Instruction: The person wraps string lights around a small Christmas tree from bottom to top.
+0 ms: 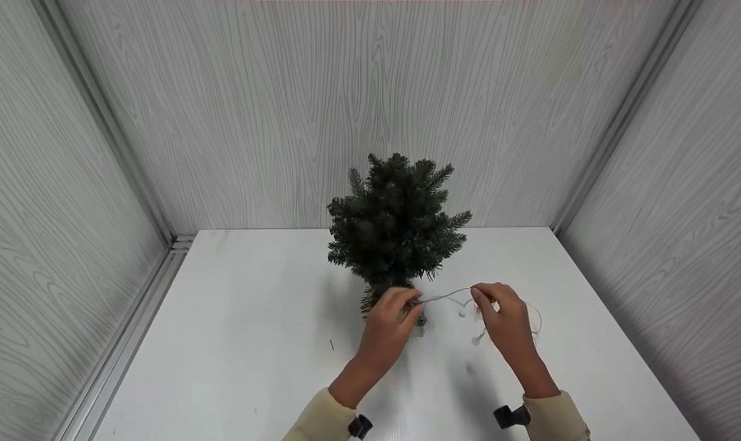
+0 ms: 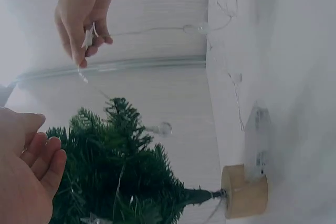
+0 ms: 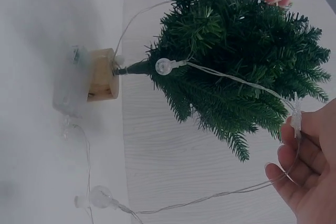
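Note:
A small artificial Christmas tree (image 1: 398, 220) stands on a round wooden base (image 2: 244, 192). My right hand (image 1: 504, 318) pinches a string of fairy lights (image 3: 164, 66) on thin clear wire, to the right of the tree. A star-shaped light (image 3: 297, 116) lies at its fingers, and the wire runs from there to the branches. My left hand (image 1: 390, 321) is at the tree's near side, thumb and fingers apart and loosely bent. Nothing shows between them in the left wrist view. Part of the string is wound among the branches.
A clear plastic box (image 3: 72, 80) sits against the wooden base, joined to the wire. The loose end of the string, with round bulbs (image 1: 476, 340), hangs and trails at the right over the white table (image 1: 236, 343). Grey wood-grain panels (image 1: 272, 116) enclose the back and sides.

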A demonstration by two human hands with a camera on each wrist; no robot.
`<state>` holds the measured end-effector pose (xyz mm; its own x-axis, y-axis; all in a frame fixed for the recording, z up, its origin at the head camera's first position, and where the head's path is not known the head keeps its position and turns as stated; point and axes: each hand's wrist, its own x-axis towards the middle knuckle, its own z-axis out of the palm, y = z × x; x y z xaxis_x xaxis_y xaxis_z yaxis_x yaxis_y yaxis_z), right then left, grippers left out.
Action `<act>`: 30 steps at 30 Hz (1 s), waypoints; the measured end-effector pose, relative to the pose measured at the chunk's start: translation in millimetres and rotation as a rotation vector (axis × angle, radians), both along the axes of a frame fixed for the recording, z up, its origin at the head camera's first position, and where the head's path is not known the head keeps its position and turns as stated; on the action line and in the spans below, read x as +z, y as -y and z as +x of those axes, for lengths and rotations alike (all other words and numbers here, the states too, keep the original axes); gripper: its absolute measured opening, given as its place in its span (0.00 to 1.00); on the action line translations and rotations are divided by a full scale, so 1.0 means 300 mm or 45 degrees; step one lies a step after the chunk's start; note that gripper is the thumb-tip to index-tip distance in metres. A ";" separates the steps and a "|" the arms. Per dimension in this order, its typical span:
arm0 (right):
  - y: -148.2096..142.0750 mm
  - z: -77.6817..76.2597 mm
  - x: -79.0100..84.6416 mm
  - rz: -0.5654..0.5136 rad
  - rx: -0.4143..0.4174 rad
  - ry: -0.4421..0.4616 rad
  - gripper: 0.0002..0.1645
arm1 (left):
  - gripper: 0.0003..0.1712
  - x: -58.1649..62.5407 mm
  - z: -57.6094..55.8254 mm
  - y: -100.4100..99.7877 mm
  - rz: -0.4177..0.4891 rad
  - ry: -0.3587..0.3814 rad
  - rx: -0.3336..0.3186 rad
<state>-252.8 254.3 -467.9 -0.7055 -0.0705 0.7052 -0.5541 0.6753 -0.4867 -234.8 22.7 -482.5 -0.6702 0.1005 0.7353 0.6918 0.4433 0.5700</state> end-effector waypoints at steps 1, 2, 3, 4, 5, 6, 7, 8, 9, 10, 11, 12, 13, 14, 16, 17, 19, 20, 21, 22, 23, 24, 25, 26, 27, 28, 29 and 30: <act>0.004 0.001 0.000 -0.004 0.010 -0.009 0.04 | 0.13 0.007 0.001 -0.018 0.005 0.035 -0.027; 0.008 0.001 -0.001 -0.016 0.025 -0.014 0.05 | 0.13 0.013 -0.001 -0.035 0.007 0.064 -0.047; 0.012 0.002 -0.002 -0.031 0.037 -0.015 0.05 | 0.13 0.021 -0.002 -0.050 0.003 0.086 -0.063; 0.016 0.003 -0.002 -0.048 0.049 -0.009 0.05 | 0.13 0.029 -0.005 -0.066 -0.003 0.105 -0.072; 0.019 0.003 -0.003 -0.065 0.060 0.001 0.05 | 0.13 0.037 -0.008 -0.080 -0.009 0.126 -0.084; 0.023 0.004 -0.004 -0.085 0.071 0.021 0.05 | 0.13 0.047 -0.012 -0.093 -0.021 0.136 -0.084; 0.026 0.005 -0.006 -0.110 0.081 0.046 0.05 | 0.13 0.056 -0.016 -0.105 -0.036 0.144 -0.083; 0.030 0.007 -0.007 -0.134 0.090 0.070 0.05 | 0.13 0.061 -0.021 -0.117 -0.052 0.151 -0.086; 0.033 0.009 -0.008 -0.155 0.093 0.096 0.05 | 0.13 0.066 -0.027 -0.128 -0.061 0.163 -0.094; 0.036 0.011 -0.008 -0.171 0.095 0.119 0.06 | 0.14 0.070 -0.032 -0.138 -0.068 0.177 -0.102; 0.039 0.014 -0.008 -0.186 0.096 0.135 0.06 | 0.14 0.073 -0.037 -0.147 -0.072 0.192 -0.116; 0.041 0.016 -0.007 -0.201 0.096 0.151 0.06 | 0.14 0.075 -0.042 -0.156 -0.076 0.207 -0.129; 0.043 0.017 -0.008 -0.208 0.092 0.158 0.06 | 0.15 0.076 -0.047 -0.163 -0.081 0.220 -0.144; 0.045 0.019 -0.006 -0.212 0.089 0.162 0.06 | 0.15 0.076 -0.052 -0.170 -0.087 0.232 -0.155; 0.045 0.020 -0.004 -0.207 0.082 0.170 0.06 | 0.15 0.078 -0.060 -0.181 -0.104 0.240 -0.163; 0.044 0.020 -0.003 -0.207 0.084 0.171 0.06 | 0.15 0.078 -0.064 -0.185 -0.109 0.242 -0.169; 0.042 0.021 0.001 -0.211 0.090 0.176 0.06 | 0.13 0.074 -0.073 -0.192 -0.122 0.227 -0.167; 0.040 0.023 0.004 -0.217 0.098 0.180 0.06 | 0.12 0.072 -0.077 -0.194 -0.122 0.221 -0.167; 0.038 0.023 0.005 -0.217 0.105 0.179 0.06 | 0.11 0.070 -0.080 -0.195 -0.122 0.213 -0.167; 0.036 0.024 0.007 -0.212 0.115 0.175 0.06 | 0.10 0.069 -0.083 -0.197 -0.120 0.209 -0.169; 0.032 0.025 0.009 -0.208 0.125 0.170 0.06 | 0.09 0.067 -0.086 -0.198 -0.117 0.207 -0.171; 0.028 0.025 0.010 -0.197 0.135 0.167 0.07 | 0.08 0.066 -0.088 -0.198 -0.117 0.204 -0.173; 0.021 0.025 0.011 -0.181 0.146 0.162 0.07 | 0.08 0.066 -0.089 -0.198 -0.109 0.207 -0.181; 0.014 0.024 0.010 -0.163 0.155 0.159 0.08 | 0.08 0.064 -0.090 -0.197 -0.106 0.208 -0.184; 0.004 0.022 0.008 -0.140 0.162 0.156 0.08 | 0.08 0.062 -0.091 -0.197 -0.104 0.211 -0.187; -0.006 0.023 0.009 -0.113 0.162 0.154 0.08 | 0.08 0.061 -0.092 -0.196 -0.098 0.223 -0.193; -0.017 0.022 0.009 -0.096 0.167 0.156 0.09 | 0.08 0.060 -0.092 -0.195 -0.088 0.231 -0.197; -0.030 0.021 0.008 -0.079 0.173 0.156 0.09 | 0.08 0.060 -0.094 -0.195 -0.077 0.239 -0.200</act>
